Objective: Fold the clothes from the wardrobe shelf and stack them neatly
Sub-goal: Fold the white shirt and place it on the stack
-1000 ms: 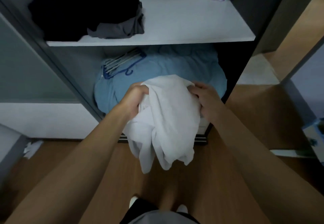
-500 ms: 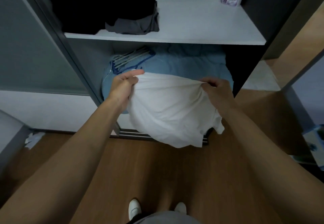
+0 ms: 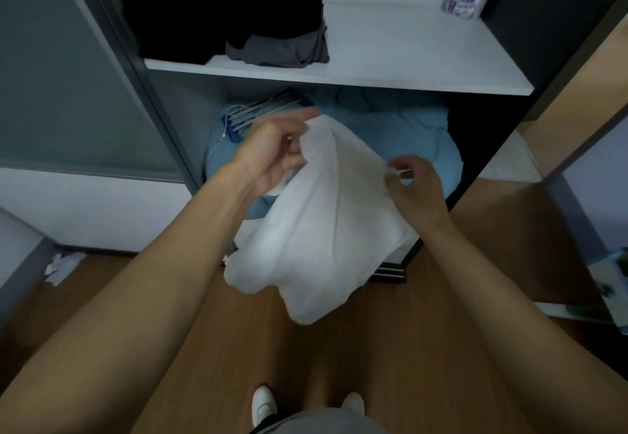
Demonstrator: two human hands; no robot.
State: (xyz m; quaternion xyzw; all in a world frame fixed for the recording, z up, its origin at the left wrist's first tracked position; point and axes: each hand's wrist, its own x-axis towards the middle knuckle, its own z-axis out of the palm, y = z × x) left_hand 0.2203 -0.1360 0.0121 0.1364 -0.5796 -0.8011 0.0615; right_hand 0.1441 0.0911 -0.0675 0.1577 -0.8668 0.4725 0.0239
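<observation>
We stand on a wooden floor [image 3: 210,324] before the wardrobe shelf [image 3: 390,42], our left hand [image 3: 272,148] and right hand [image 3: 413,183] both grasping a white garment [image 3: 323,229].

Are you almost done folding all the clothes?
Not yet. Some dark clothes already lie piled on the white shelf, roughly folded. Right now the left hand and right hand hold a white garment in the air, not yet folded flat. It must be folded and stacked. I cannot tell if more clothes wait.
</observation>
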